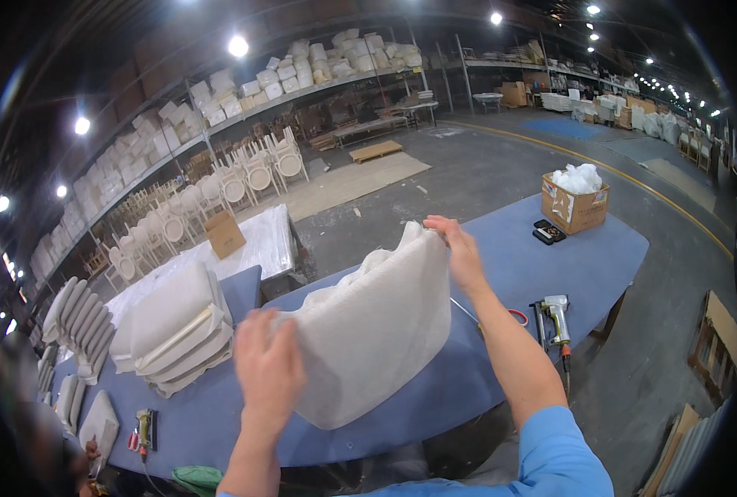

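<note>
A light grey fabric-covered chair seat (377,323) stands tilted up on its edge on the blue table (509,248), ruffled loose fabric along its upper rim. My right hand (461,253) is closed on its upper right corner. At its left corner is my left hand (269,364), its fingers smeared by motion, so their grip is unclear. Behind the seat, partly hidden, lie scissors (517,316) with red handles. A silver staple gun (556,321) with an air hose rests right of my right forearm.
Stacked grey seats (178,331) stand at left, near a second staple gun (145,432). Another person's hand (93,451) shows at the far left. A cardboard box (574,207) of white stuffing and a black case (548,232) sit at the far right. Chair frames (236,178) stand beyond.
</note>
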{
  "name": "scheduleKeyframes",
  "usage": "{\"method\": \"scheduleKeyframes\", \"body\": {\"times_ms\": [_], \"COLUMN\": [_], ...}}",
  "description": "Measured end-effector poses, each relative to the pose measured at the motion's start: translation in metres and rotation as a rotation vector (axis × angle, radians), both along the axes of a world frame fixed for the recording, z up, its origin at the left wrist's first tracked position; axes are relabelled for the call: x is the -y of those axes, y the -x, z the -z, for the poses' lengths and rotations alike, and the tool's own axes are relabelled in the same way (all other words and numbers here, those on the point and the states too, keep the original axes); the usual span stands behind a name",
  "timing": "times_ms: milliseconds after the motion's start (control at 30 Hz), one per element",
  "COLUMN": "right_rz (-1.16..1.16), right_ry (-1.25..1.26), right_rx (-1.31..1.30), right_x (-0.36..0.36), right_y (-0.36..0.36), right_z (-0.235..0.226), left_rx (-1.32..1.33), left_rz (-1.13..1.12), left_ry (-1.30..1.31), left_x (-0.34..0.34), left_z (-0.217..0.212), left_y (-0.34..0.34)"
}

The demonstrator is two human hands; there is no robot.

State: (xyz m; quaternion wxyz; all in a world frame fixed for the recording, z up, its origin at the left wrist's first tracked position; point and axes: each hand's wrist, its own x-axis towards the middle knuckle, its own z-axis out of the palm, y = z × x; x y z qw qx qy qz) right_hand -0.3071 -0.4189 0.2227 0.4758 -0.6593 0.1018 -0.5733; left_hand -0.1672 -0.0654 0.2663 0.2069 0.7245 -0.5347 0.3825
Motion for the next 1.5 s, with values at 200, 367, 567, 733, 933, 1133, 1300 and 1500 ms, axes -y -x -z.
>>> {"method": "scheduleKeyframes", "body": {"times_ms": [200,367,567,733,933,1133,1300,1500], "right_rz": [0.183,0.585,0.396,0.306,0.251,0.128,-0.384,-0.312], "right_ry": [0.022,0.209,0.049,-0.093,-0.158,-0.292,-0.422,-0.051], "right_rx": [0.099,0.026,-0.146,-0.108,-0.119,-0.028,0.082,0.133], "right_x": [-0.004,-0.006,0.021,0.025,0.035,0.051,0.035,0.012], "right_y": [-0.037,-0.057,-0.038,-0.029,-0.024,-0.019,-0.007,0.006], "right_z": [0.007,-0.002,-0.01,-0.022,-0.029,-0.02,0.019,0.041], "left_rx": [-0.07,-0.11,-0.091,-0.052,-0.027,-0.143,-0.191,0.02], "left_rz": [0.072,0.049,0.043,0.047,0.025,-0.02,-0.012,0.11], "left_ry": [-0.403,-0.461,-0.404,-0.41,-0.424,-0.539,-0.495,-0.423], "left_x": [0.117,0.175,0.169,0.162,0.159,0.118,0.061,0.087], "left_z": [-0.027,-0.035,-0.018,-0.018,-0.02,-0.031,-0.042,-0.035], "left_y": [0.035,0.038,0.047,0.049,0.052,0.049,0.032,0.034]}}
